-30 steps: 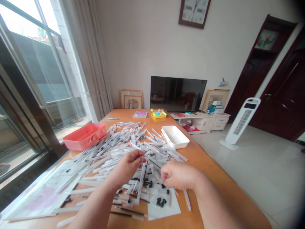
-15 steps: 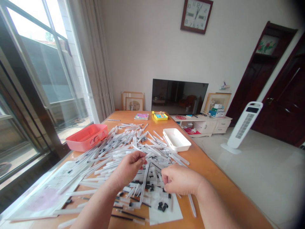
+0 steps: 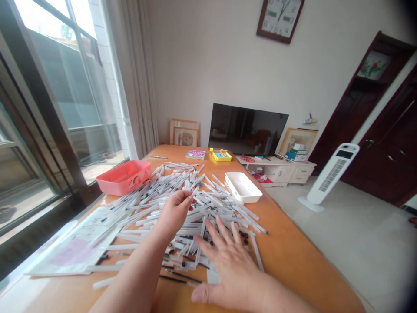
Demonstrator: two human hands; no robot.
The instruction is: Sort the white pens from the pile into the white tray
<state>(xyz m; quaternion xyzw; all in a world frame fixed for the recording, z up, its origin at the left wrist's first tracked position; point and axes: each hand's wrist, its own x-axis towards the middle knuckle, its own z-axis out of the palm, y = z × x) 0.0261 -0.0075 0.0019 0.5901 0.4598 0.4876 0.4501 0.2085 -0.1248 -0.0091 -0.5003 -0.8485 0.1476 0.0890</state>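
Your left hand (image 3: 177, 211) pinches a clear piece (image 3: 195, 191); your right hand (image 3: 230, 261) spreads open over pens (image 3: 177, 177). Clock (image 3: 280, 18) numerals 2 and 3 read clearly; the book (image 3: 195, 154) lettering blurs.

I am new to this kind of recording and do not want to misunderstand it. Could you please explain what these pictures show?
There is no robot here: the two bare hands belong to a person. One camera, worn on that person's head, takes every picture, looking forward and down.

On the wooden table lies a loose heap of clear pen tubes, with slim dark parts among them. A red-pink box stands to the left of the heap, a white tray to the right. Farther back are a booklet and a yellow box.

The left hand seems to pinch a small pale piece. The right hand is open, fingers spread, and holds nothing that I can see.
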